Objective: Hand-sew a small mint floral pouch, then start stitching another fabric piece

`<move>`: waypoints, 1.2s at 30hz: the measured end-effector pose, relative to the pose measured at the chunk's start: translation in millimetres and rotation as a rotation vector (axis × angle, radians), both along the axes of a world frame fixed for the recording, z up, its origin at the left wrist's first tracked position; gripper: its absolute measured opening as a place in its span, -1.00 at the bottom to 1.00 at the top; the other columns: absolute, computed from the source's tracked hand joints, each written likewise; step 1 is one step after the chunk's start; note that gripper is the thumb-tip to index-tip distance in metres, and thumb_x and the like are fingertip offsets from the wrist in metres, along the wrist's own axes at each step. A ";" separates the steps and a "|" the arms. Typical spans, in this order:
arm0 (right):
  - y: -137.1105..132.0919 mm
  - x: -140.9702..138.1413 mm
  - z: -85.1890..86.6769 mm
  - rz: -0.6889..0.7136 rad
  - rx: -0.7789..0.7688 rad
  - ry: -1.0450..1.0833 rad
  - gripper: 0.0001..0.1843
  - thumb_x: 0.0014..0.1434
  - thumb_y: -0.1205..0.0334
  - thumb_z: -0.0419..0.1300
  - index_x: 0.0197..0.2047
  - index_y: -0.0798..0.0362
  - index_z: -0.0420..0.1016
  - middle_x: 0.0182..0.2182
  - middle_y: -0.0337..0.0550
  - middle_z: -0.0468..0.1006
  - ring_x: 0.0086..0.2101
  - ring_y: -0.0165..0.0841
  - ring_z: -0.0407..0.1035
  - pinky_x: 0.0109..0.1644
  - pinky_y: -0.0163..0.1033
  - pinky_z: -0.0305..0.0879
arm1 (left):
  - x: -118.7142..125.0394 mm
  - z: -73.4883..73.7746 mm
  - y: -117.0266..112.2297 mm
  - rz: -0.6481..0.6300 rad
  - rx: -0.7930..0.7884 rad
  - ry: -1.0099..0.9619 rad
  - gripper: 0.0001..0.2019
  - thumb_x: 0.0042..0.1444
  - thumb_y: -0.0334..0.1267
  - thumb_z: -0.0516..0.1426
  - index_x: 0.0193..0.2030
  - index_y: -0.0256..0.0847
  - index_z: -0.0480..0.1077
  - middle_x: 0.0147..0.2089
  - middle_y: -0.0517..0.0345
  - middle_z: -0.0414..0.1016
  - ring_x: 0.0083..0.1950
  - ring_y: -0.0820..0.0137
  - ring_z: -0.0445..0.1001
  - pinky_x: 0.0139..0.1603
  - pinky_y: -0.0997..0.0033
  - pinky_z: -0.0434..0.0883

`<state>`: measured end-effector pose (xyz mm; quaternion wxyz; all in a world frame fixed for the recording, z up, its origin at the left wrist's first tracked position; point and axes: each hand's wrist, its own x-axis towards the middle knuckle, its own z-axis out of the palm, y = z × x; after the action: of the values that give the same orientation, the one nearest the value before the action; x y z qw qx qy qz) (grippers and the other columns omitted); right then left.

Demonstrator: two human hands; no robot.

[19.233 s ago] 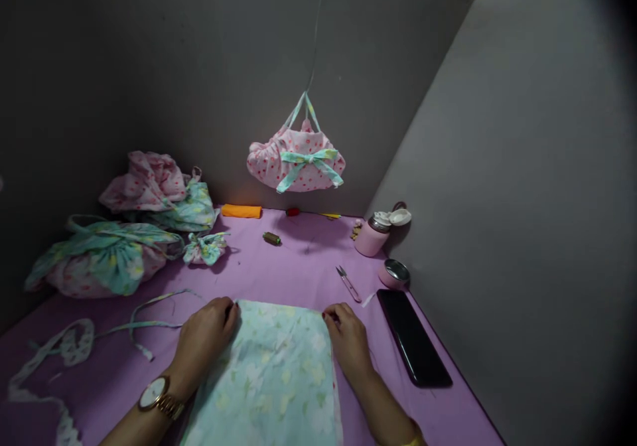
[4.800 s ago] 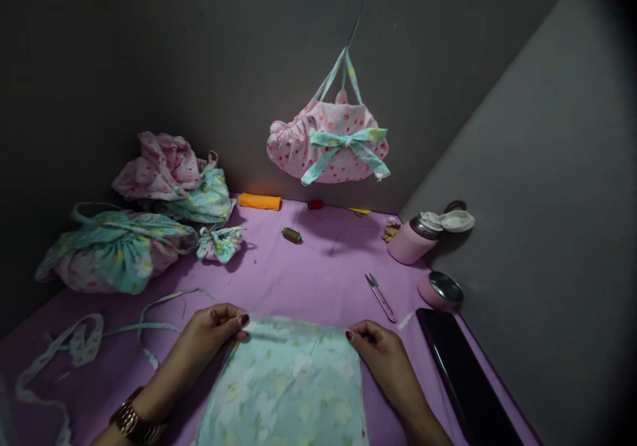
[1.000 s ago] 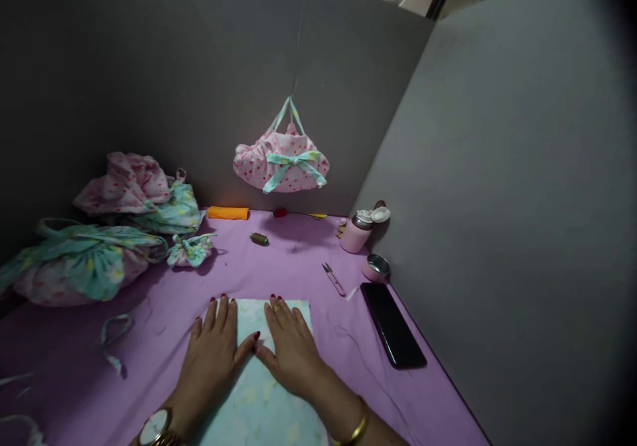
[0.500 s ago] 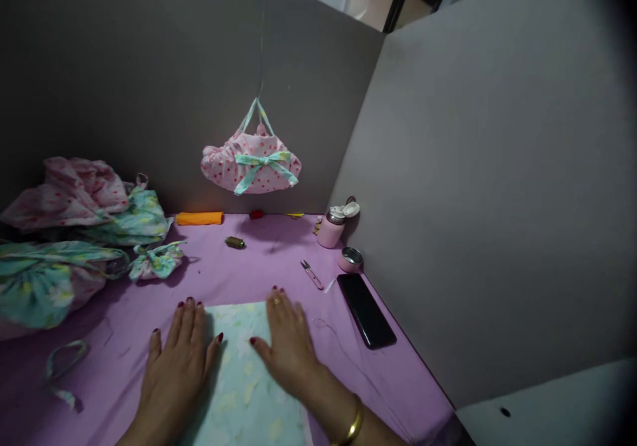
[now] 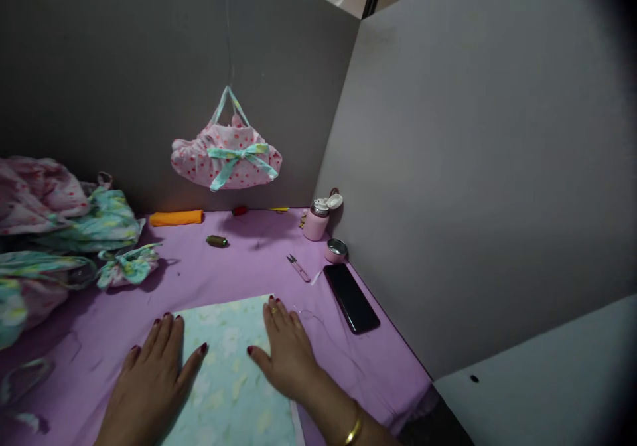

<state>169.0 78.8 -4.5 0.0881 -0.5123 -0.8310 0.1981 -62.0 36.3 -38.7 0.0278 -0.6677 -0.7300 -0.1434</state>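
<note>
A pale green floral cloth (image 5: pixel 231 373) lies flat on the purple table cover (image 5: pixel 259 267), with a light edge showing along its right side. My left hand (image 5: pixel 149 373) rests palm down at the cloth's left edge, thumb out over the fabric and fingers stretched. On the right edge, near the far corner, my right hand (image 5: pixel 286 346) lies flat with its fingers pointing away and its thumb spread inward. Neither hand grips anything. The cloth's near end runs out of the picture.
A pink dotted pouch (image 5: pixel 233 157) hangs at the back. Sewn bags (image 5: pixel 89 217) pile up left. Thread snips (image 5: pixel 298 268), a green thread spool (image 5: pixel 217 241), an orange cloth (image 5: pixel 176 218), a pink flask (image 5: pixel 316 223), its cup (image 5: pixel 336 251) and a phone (image 5: pixel 352 298) lie beyond.
My left hand has moved left, away from my right hand, and more of the cloth shows between them. The view has shifted slightly to the right.
</note>
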 end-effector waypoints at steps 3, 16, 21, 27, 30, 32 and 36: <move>-17.4 1.8 9.6 -0.034 0.022 -0.016 -0.28 0.28 0.02 -0.08 0.35 0.27 -0.15 0.33 0.04 -0.19 0.30 -0.16 -0.30 0.32 0.04 -0.23 | 10.3 3.9 -11.6 0.005 0.067 0.117 -0.37 0.20 -0.07 -0.23 0.17 -0.62 0.22 0.28 -0.47 0.13 0.30 -0.16 0.08 0.07 -0.34 0.17; -79.8 21.1 -10.1 0.151 0.056 -0.083 -0.21 0.25 -0.13 -0.09 0.37 0.17 -0.21 0.34 -0.02 -0.22 0.30 -0.16 -0.28 0.29 0.12 -0.18 | 33.7 2.7 -72.5 -0.187 -0.068 0.105 -0.34 0.19 0.03 -0.07 0.28 -0.46 0.08 0.34 -0.35 0.02 0.35 -0.05 -0.01 0.17 -0.18 0.17; -79.9 43.9 -1.7 0.078 -0.002 -0.161 -0.25 0.24 0.00 -0.04 0.36 0.20 -0.16 0.33 0.02 -0.13 0.29 -0.13 -0.21 0.29 0.12 -0.15 | 10.6 7.2 -83.8 -0.086 -0.159 0.058 -0.36 0.22 -0.02 -0.12 0.28 -0.52 0.07 0.34 -0.37 0.00 0.34 -0.07 -0.01 0.17 -0.21 0.17; -61.4 -3.4 22.2 0.182 0.065 -0.045 -0.30 0.24 0.09 -0.01 0.36 0.16 -0.12 0.33 0.00 -0.11 0.28 -0.14 -0.19 0.29 0.10 -0.13 | 27.0 25.4 -48.6 -0.153 -0.111 -0.060 -0.50 0.25 -0.23 -0.14 0.23 -0.55 0.14 0.32 -0.38 0.07 0.34 -0.02 0.02 0.20 -0.13 0.18; -44.1 -36.0 16.8 0.224 0.099 0.016 -0.33 0.26 0.13 -0.03 0.36 0.15 -0.12 0.33 -0.02 -0.13 0.29 -0.17 -0.25 0.30 0.07 -0.15 | 41.1 26.8 -20.3 -0.203 -0.086 -0.083 -0.54 0.24 -0.35 -0.14 0.24 -0.51 0.13 0.33 -0.33 0.06 0.35 0.11 0.02 0.22 0.07 0.21; -32.8 -46.5 8.6 0.206 0.086 0.004 -0.33 0.27 0.09 -0.05 0.35 0.18 -0.11 0.33 0.00 -0.15 0.30 -0.18 -0.29 0.30 0.08 -0.19 | 41.6 23.4 -7.2 -0.187 -0.083 -0.079 -0.55 0.22 -0.35 -0.11 0.23 -0.49 0.15 0.32 -0.32 0.10 0.34 0.10 0.05 0.22 0.05 0.21; -20.3 -42.9 -4.2 0.208 0.042 -0.059 -0.27 0.26 -0.05 -0.07 0.35 0.22 -0.12 0.34 0.00 -0.21 0.30 -0.19 -0.32 0.31 0.06 -0.25 | 12.7 16.4 -0.1 -0.093 -0.091 -0.075 -0.50 0.25 -0.20 -0.12 0.26 -0.46 0.10 0.33 -0.34 0.06 0.35 0.01 0.01 0.21 -0.14 0.12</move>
<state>126.0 58.5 -8.7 0.0531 -0.4272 -0.8858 0.1735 -49.3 36.2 -22.3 -0.0364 -0.6955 -0.7046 -0.1360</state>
